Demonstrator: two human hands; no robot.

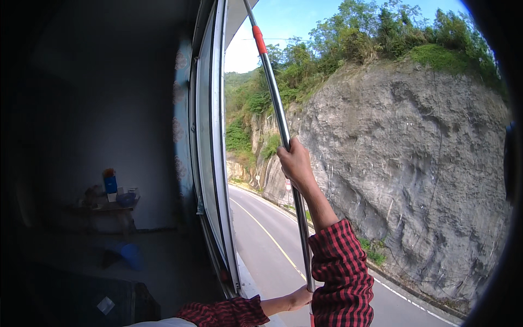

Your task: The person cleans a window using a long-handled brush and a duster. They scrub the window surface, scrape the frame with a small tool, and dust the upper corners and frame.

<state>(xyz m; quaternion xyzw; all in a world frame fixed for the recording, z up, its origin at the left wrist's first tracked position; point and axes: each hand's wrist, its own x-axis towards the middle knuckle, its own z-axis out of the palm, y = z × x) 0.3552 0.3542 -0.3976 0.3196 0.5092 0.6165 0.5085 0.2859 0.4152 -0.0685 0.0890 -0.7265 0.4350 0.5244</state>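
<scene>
A shiny metal telescopic pole (276,96) with a red collar (259,39) rises steeply outside the window. My right hand (296,163) is wrapped around the pole about halfway up the view. Lower down, my left hand (301,297) grips the same pole, partly hidden behind my right sleeve (343,274). At the top the pole runs out of the picture, so its upper end is hidden. Left of the pole stands the sliding window's metal frame (229,229) with its glass pane (206,135). My left forearm reaches out across the bottom of the frame.
Below the window a paved road (269,241) curves past a tall rock face (408,163) topped with shrubs. Inside the dark room are a patterned curtain (179,122), a small table (118,208) bearing several items, and a blue bucket-like object (130,255) on the floor.
</scene>
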